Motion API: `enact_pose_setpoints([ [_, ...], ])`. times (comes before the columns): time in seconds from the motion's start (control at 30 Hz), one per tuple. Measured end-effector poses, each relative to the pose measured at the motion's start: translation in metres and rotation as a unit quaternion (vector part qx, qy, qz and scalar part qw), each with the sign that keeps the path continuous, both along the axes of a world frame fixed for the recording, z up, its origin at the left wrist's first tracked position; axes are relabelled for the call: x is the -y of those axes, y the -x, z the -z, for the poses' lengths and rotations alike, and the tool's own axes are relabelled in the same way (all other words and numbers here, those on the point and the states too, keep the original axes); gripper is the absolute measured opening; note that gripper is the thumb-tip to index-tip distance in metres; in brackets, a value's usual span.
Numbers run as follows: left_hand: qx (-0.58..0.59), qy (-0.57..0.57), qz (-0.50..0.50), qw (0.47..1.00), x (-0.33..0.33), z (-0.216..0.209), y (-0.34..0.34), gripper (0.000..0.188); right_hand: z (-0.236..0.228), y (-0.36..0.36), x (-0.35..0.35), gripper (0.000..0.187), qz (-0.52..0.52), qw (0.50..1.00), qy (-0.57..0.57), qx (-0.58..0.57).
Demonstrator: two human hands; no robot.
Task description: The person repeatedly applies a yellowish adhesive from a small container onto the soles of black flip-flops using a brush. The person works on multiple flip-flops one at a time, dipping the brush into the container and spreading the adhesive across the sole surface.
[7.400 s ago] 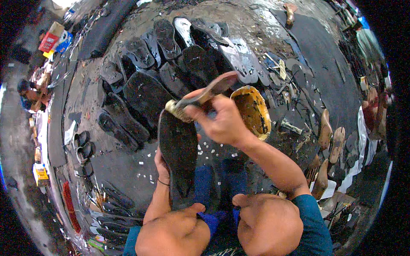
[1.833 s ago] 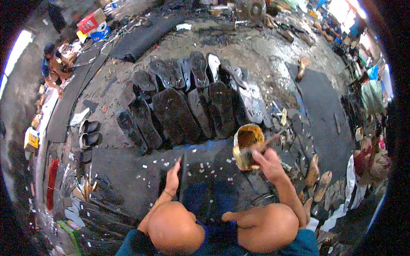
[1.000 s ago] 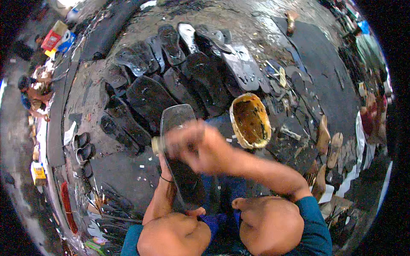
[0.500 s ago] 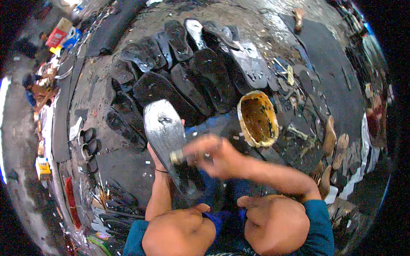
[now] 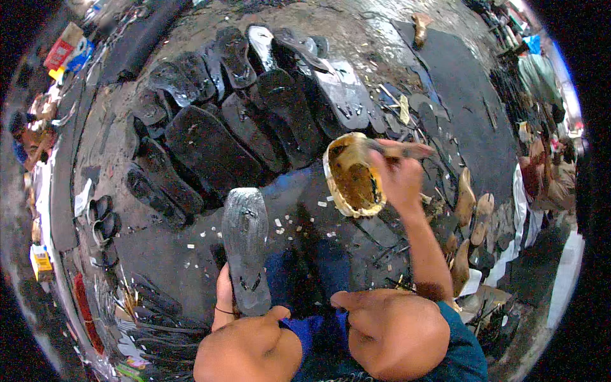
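My left hand is closed on the edge of a black shoe sole, held upright above my left knee; most of its fingers are hidden behind the sole. A wet-looking sheen covers the sole's upper end, and small dark marks show near its lower end. To the right, my right hand grips a brush at the rim of a yellowish tub. The brush's handle points right, while its bristle end is toward the tub and hard to make out. Brown, sticky-looking residue coats the tub's inside.
Several black soles lie packed together on the ground ahead. Wooden shoe lasts stand at the right, with scraps and sticks around. A pair of sandals lies at the left; another person sits at the far left.
My right hand with the brush has moved from the sole to the tub on the right. The sole in my left hand has come lower and straighter. The whole view has shifted slightly.
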State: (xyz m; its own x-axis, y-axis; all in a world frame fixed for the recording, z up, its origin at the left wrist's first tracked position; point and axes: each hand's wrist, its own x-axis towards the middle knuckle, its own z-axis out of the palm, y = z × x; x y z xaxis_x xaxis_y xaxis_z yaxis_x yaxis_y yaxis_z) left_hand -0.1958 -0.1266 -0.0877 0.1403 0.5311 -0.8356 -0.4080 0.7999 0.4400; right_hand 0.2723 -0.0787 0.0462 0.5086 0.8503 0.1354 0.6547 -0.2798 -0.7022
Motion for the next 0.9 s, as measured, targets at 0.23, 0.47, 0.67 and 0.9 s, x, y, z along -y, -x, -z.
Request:
enact_pose_setpoints([
  [0.23,0.062,-0.081,0.059,0.993,-0.087,-0.063,-0.077,0.057,-0.045,-0.014,0.071,0.031,-0.318,0.9,0.252,-0.162],
  [0.47,0.255,-0.137,0.029,0.957,-0.133,-0.112,-0.155,0.052,-0.062,0.113,-0.028,0.021,-0.308,0.886,-0.101,-0.332],
  [0.67,0.219,-0.194,-0.018,0.956,-0.119,-0.15,-0.169,0.052,-0.045,0.117,-0.051,0.041,-0.378,0.882,-0.237,-0.151],
  [0.9,-0.16,-0.469,0.107,0.862,-0.135,-0.111,-0.139,0.045,-0.068,0.113,-0.034,0.044,-0.368,0.876,-0.281,-0.135],
])
